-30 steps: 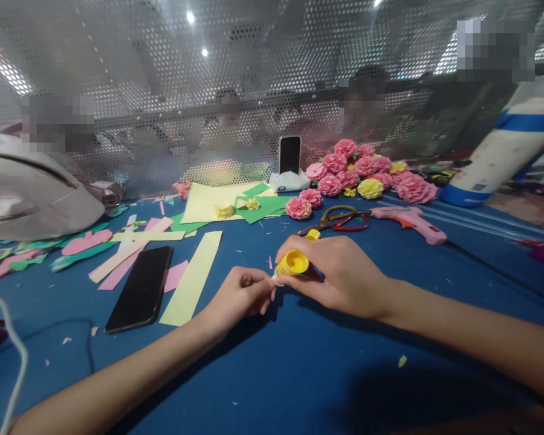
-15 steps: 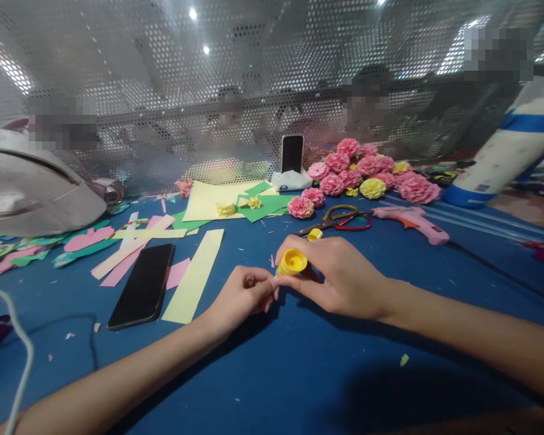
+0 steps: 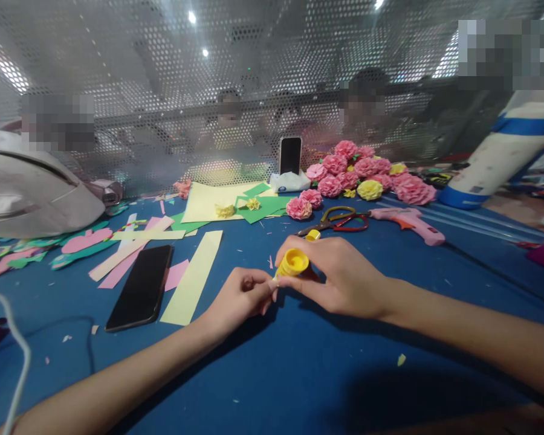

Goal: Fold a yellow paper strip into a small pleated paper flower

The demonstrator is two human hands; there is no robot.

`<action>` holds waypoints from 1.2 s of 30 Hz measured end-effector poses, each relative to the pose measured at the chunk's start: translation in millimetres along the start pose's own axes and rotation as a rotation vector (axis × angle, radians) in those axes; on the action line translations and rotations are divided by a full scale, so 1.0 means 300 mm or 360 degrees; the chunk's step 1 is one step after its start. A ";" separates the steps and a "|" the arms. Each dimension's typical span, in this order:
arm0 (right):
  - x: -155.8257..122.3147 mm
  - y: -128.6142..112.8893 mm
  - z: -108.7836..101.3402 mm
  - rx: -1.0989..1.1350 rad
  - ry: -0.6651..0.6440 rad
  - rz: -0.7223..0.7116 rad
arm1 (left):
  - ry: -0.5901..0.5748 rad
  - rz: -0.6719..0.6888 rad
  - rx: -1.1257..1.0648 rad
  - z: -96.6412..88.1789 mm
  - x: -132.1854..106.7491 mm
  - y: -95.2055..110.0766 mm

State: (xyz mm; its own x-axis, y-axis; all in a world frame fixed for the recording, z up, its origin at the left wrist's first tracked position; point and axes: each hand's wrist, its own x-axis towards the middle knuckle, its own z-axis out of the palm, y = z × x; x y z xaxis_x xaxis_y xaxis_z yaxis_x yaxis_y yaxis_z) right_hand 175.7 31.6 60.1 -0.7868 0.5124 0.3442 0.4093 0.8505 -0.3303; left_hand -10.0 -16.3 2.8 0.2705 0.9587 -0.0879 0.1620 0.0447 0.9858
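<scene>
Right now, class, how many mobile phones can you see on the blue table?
2. One black smartphone lies flat on the blue table, left of the left hand. One dark-screened phone stands upright in a white holder near the mesh screen. Paper could hide others.

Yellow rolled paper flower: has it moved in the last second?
No. The yellow rolled paper flower keeps its spot just below-left of the red-and-olive-handled scissors.
</scene>
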 end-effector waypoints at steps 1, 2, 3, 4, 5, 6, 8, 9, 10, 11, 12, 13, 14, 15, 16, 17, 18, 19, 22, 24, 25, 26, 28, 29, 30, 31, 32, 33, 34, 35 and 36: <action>0.000 0.000 -0.001 -0.0004 0.0010 0.0007 | 0.0008 0.0005 0.0008 0.000 0.000 -0.001; 0.000 0.001 -0.002 -0.0010 0.0018 0.0011 | 0.0011 0.0010 0.0020 0.000 0.000 -0.002; 0.000 0.001 -0.003 -0.0016 0.0017 0.0010 | 0.0011 0.0019 0.0030 0.000 0.000 -0.003; 0.000 0.001 -0.003 -0.0019 0.0008 0.0006 | 0.0003 0.0030 0.0040 0.000 -0.001 -0.004; 0.001 0.002 -0.003 -0.0021 0.0004 0.0004 | -0.0002 0.0037 0.0046 -0.001 -0.002 -0.005; 0.001 0.002 -0.002 -0.0020 0.0010 0.0006 | -0.0002 0.0039 0.0048 -0.001 -0.004 -0.006; 0.002 0.001 -0.001 -0.0018 0.0024 0.0012 | 0.0004 0.0039 0.0041 -0.001 -0.006 -0.006; 0.003 0.000 0.000 -0.0014 0.0015 0.0004 | 0.0004 0.0045 0.0040 -0.001 -0.007 -0.006; 0.004 -0.001 -0.001 -0.0007 -0.0002 -0.0009 | 0.0001 0.0054 0.0043 -0.001 -0.008 -0.006; 0.005 -0.001 -0.001 0.0004 -0.0019 -0.0014 | 0.0001 0.0064 0.0048 0.000 -0.008 -0.006; 0.005 -0.001 -0.002 0.0017 -0.0026 -0.0012 | 0.0004 0.0069 0.0055 0.001 -0.008 -0.006; 0.006 -0.001 -0.004 0.0027 -0.0020 -0.0003 | 0.0012 0.0071 0.0061 0.002 -0.008 -0.007; 0.006 0.000 -0.006 0.0036 -0.0012 0.0005 | 0.0021 0.0070 0.0064 0.003 -0.008 -0.007; 0.005 0.001 -0.007 0.0044 -0.0009 0.0006 | 0.0027 0.0068 0.0063 0.004 -0.008 -0.008; 0.004 0.003 -0.008 0.0051 -0.0006 -0.0001 | 0.0025 0.0069 0.0062 0.004 -0.008 -0.009; 0.002 0.005 -0.007 0.0057 -0.0002 -0.0009 | 0.0022 0.0069 0.0061 0.005 -0.008 -0.010; -0.001 0.007 -0.006 0.0062 0.0008 -0.0013 | 0.0021 0.0072 0.0061 0.005 -0.008 -0.010; -0.004 0.008 -0.004 0.0067 0.0019 -0.0012 | 0.0021 0.0076 0.0061 0.005 -0.007 -0.011; -0.012 0.011 0.000 0.0093 0.0018 -0.0028 | 0.0019 0.0085 0.0061 0.003 -0.006 -0.014; -0.009 0.011 -0.009 0.0168 0.0042 -0.0043 | 0.0037 0.0082 0.0040 0.003 -0.006 -0.017; -0.004 0.012 -0.020 0.0234 0.0115 -0.0035 | 0.0072 0.0086 0.0020 0.003 -0.007 -0.020; 0.004 0.013 -0.036 0.0317 0.0245 -0.0015 | 0.0121 0.0102 0.0006 0.003 -0.008 -0.022; 0.022 0.022 -0.082 0.0522 0.0629 0.0037 | 0.0225 0.0165 0.0017 0.004 -0.012 -0.028; 0.031 0.031 -0.110 0.0629 0.0864 0.0068 | 0.0264 0.0199 0.0036 0.005 -0.015 -0.030; 0.039 0.042 -0.138 0.0725 0.1025 0.0060 | 0.0289 0.0228 0.0060 0.006 -0.017 -0.032; 0.044 0.055 -0.165 0.0817 0.1157 0.0035 | 0.0305 0.0253 0.0080 0.008 -0.019 -0.033; 0.047 0.071 -0.190 0.0923 0.1224 0.0054 | 0.0315 0.0272 0.0088 0.009 -0.020 -0.034; 0.045 0.087 -0.211 0.1031 0.1239 0.0122 | 0.0324 0.0289 0.0084 0.010 -0.021 -0.035; 0.040 0.104 -0.226 0.1146 0.1228 0.0216 | 0.0328 0.0307 0.0075 0.011 -0.021 -0.036; 0.032 0.121 -0.236 0.1260 0.1203 0.0309 | 0.0324 0.0323 0.0060 0.011 -0.021 -0.036; 0.020 0.137 -0.240 0.1363 0.1189 0.0369 | 0.0316 0.0335 0.0039 0.012 -0.021 -0.036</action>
State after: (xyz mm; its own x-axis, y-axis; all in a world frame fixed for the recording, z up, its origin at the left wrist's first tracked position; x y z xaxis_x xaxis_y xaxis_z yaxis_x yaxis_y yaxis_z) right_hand 221.1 78.1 111.9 -0.1482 0.8310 0.5362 -0.1634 0.5142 -0.8420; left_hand -10.0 -23.8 -7.9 0.1096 0.9825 0.1504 0.1453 -0.1655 0.9754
